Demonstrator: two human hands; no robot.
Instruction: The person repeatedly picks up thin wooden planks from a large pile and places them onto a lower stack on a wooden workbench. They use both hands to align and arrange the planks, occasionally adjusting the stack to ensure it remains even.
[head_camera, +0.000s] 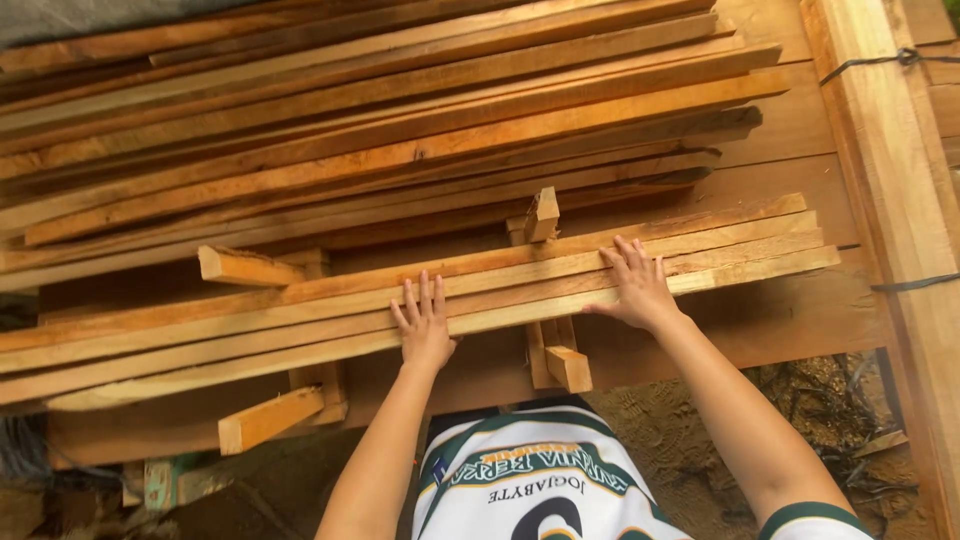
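Both hands flat, left hand (424, 325), right hand (638, 288), on stacked wooden slats (250, 325)

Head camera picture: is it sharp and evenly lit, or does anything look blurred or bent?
Head view: warm, soft daylight, no glare; the left hand and right hand on the wooden slats look slightly soft; deep shadow under the stack; the post leans, suggesting wide-angle distortion.
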